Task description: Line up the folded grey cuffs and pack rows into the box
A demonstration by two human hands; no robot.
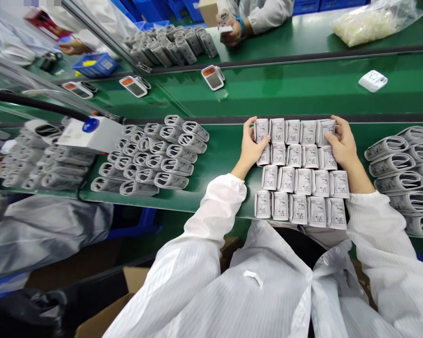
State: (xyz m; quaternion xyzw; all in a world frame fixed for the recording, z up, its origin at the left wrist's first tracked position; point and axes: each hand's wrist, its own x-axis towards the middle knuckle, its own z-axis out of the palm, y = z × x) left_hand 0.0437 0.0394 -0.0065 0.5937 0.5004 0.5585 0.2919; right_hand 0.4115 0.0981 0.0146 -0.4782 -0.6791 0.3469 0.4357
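Cuff labels (293, 156) show printed diagrams, wording too small

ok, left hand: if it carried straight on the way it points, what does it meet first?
Probably the dark belt-edge rail, just past the fingertips of the left hand; the camera angle makes the gap hard to judge.

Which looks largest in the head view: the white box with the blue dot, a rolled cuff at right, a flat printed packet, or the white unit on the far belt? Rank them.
1. White box and rolled cuff: too close to rank.
2. Flat printed packet.
3. White unit.
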